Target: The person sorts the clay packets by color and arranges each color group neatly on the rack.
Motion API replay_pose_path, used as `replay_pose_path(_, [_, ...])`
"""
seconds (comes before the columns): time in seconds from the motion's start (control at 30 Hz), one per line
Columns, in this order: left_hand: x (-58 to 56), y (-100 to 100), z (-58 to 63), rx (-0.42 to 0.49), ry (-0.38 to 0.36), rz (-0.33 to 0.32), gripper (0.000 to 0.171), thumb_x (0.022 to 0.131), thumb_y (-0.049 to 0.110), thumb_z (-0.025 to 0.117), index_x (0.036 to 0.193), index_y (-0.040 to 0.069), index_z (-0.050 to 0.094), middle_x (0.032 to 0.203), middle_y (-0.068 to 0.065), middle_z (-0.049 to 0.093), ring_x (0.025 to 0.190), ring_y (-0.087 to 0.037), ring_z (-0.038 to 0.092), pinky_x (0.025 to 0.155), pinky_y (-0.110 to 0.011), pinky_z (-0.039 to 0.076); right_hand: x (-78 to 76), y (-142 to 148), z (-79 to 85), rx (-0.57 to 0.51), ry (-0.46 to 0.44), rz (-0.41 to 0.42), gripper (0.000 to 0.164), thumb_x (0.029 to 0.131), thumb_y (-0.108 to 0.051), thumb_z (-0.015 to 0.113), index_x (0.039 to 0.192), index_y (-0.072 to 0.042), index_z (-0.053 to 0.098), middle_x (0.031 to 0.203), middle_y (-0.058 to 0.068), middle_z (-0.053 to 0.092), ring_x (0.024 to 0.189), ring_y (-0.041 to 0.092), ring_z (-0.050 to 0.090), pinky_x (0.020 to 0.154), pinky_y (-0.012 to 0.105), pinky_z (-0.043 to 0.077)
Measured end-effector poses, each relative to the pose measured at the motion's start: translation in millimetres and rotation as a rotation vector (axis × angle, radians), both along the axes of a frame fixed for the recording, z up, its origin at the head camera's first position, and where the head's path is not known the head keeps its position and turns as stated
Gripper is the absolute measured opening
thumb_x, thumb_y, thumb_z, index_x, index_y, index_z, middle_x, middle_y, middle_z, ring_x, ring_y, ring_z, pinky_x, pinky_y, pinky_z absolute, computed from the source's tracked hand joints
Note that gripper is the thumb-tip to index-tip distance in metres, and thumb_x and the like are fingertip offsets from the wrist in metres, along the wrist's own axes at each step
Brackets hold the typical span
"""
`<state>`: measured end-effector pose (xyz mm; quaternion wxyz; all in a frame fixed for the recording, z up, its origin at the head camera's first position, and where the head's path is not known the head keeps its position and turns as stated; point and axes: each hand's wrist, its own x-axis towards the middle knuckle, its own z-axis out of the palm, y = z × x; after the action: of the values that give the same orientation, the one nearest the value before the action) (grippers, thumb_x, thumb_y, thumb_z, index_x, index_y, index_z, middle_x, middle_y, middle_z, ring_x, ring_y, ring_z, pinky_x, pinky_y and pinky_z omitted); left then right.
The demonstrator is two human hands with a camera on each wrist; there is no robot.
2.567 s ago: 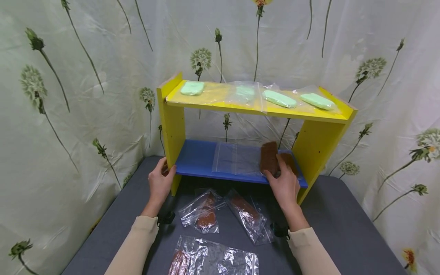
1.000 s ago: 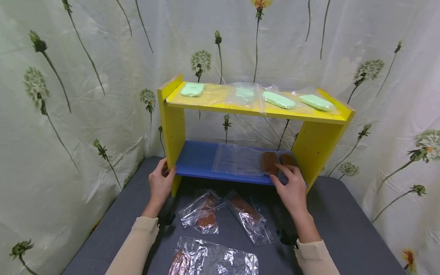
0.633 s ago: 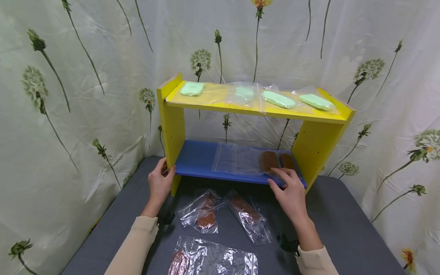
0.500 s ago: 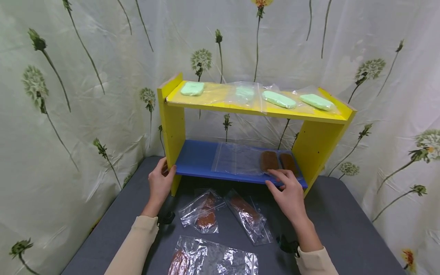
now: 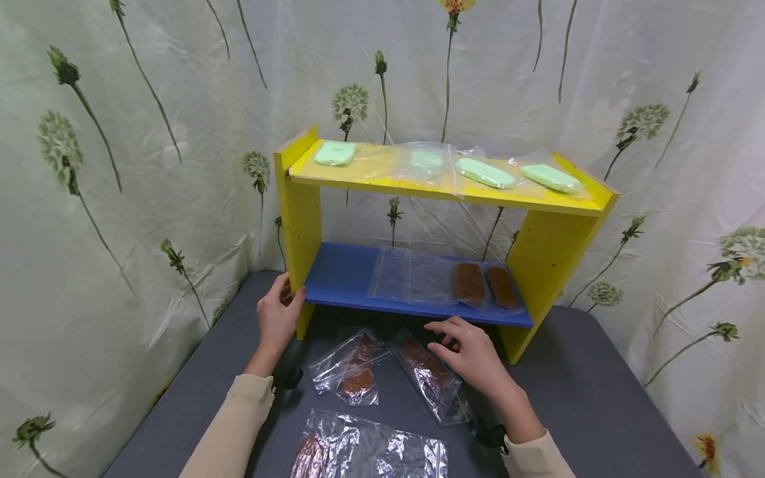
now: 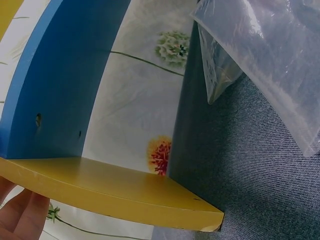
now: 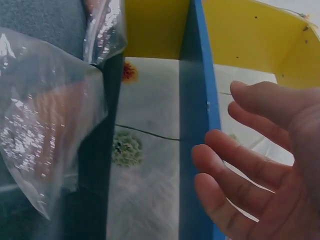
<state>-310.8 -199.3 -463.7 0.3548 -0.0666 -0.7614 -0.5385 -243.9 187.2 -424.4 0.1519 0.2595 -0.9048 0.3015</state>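
My left hand [image 5: 278, 313] grips the yellow left side panel [image 5: 299, 229] of a small shelf unit, thumb in front; in the left wrist view only a few fingers [image 6: 31, 215] show at its edge. My right hand [image 5: 475, 358] hangs in front of the lower blue board [image 5: 340, 272], fingers loosely bent and holding nothing. Beneath its fingertips on the table lies a clear zip bag [image 5: 427, 375] with a brown block inside. Two brown blocks in clear bags, a wider block [image 5: 469, 283] and a narrower block [image 5: 502, 287], lie at the blue board's right end.
Several bagged pale green pieces [image 5: 335, 153] line the yellow top board [image 5: 382, 178]. On the dark table [image 5: 586, 392] are another zip bag [image 5: 358, 375] with brown pieces and a large bag [image 5: 370, 448] at the front edge of view. A flowered curtain [image 5: 197, 166] hangs behind.
My right hand has let go of the wider brown block, which now lies flat on the blue board, and has moved down and left over the table. The left hand has stayed put.
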Motion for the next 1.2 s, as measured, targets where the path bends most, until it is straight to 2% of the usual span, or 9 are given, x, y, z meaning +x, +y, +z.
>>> replay_pose_path(0.17, [0.0,0,-0.7,-0.005,-0.002,0.003,0.037,0.095,0.016,0.072,0.132,0.015,0.063,0.120,-0.012,0.069,0.108,-0.032,0.068,0.085,-0.047,0.056,-0.7,-6,-9.6,0.048,-0.058,-0.022,0.035,0.089,-0.024,0.079,0.123,-0.030,0.072,0.099,-0.016,0.062,0.078,0.002,0.058,0.063,0.025,0.050])
replay_pose_path(0.4, [-2.7,1,-1.9,-0.005,-0.007,-0.013,0.037,0.096,0.018,0.071,0.132,0.016,0.064,0.122,-0.012,0.069,0.110,-0.030,0.068,0.085,-0.047,0.056,-5.7,-9,-31.3,0.091,-0.167,-0.087,0.035,0.090,-0.023,0.078,0.124,-0.022,0.072,0.101,0.001,0.066,0.082,0.014,0.060,0.057,0.029,0.043])
replay_pose_path(0.63, [-1.0,0,-0.8,-0.003,0.001,0.000,0.037,0.095,0.016,0.072,0.132,0.015,0.064,0.122,-0.012,0.069,0.110,-0.030,0.068,0.085,-0.046,0.056,-11.7,-13,-51.1,0.100,-0.230,-0.139,0.040,0.089,-0.023,0.079,0.127,-0.017,0.070,0.104,0.004,0.065,0.085,0.021,0.061,0.053,0.033,0.043])
replay_pose_path(0.83, [-0.3,-1,-0.1,-0.001,0.008,-0.006,0.037,0.095,0.015,0.072,0.131,0.015,0.064,0.121,-0.012,0.069,0.110,-0.031,0.068,0.085,-0.048,0.056,-14.5,-13,-61.0,0.084,-0.296,-0.136,0.049,0.085,-0.023,0.082,0.131,-0.015,0.067,0.098,0.002,0.063,0.078,0.013,0.058,0.059,0.034,0.046])
replay_pose_path(0.97, [0.1,-1,0.3,0.005,0.009,-0.018,0.037,0.095,0.016,0.072,0.131,0.015,0.064,0.122,-0.013,0.069,0.111,-0.031,0.067,0.086,-0.049,0.055,-14.8,-13,-62.7,0.054,-0.342,-0.133,0.055,0.083,-0.024,0.084,0.134,-0.014,0.064,0.101,0.003,0.064,0.077,0.012,0.058,0.060,0.034,0.048])
replay_pose_path(1.2, [1.1,0,0.8,0.002,0.001,-0.019,0.038,0.096,0.017,0.072,0.132,0.015,0.064,0.122,-0.012,0.068,0.111,-0.032,0.067,0.086,-0.046,0.055,-14.3,-15,-63.9,0.066,-0.385,-0.119,0.070,0.079,-0.032,0.087,0.141,-0.013,0.059,0.121,0.010,0.066,0.095,0.022,0.064,0.073,0.044,0.053])
